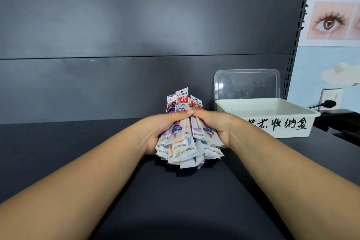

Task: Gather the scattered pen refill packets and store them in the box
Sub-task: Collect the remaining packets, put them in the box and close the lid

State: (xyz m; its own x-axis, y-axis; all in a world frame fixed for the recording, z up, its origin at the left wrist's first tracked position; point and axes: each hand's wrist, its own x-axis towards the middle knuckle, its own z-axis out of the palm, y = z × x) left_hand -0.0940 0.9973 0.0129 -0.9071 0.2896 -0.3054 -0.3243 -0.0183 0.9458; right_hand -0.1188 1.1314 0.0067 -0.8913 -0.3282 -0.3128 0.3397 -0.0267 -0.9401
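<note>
Both forearms reach in, left hand (155, 132) and right hand (216, 128) clasping the gathered packets (187, 142) above the table (58, 152); next, carry them toward two o'clock into the open box (272, 122).

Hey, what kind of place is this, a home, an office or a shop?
Probably a shop or stockroom. The dark back panel with a slotted upright looks like retail shelving, a poster of made-up eyes hangs beside it, and both hands hold a bundle of packaged pen refills near a labelled storage box.
</note>
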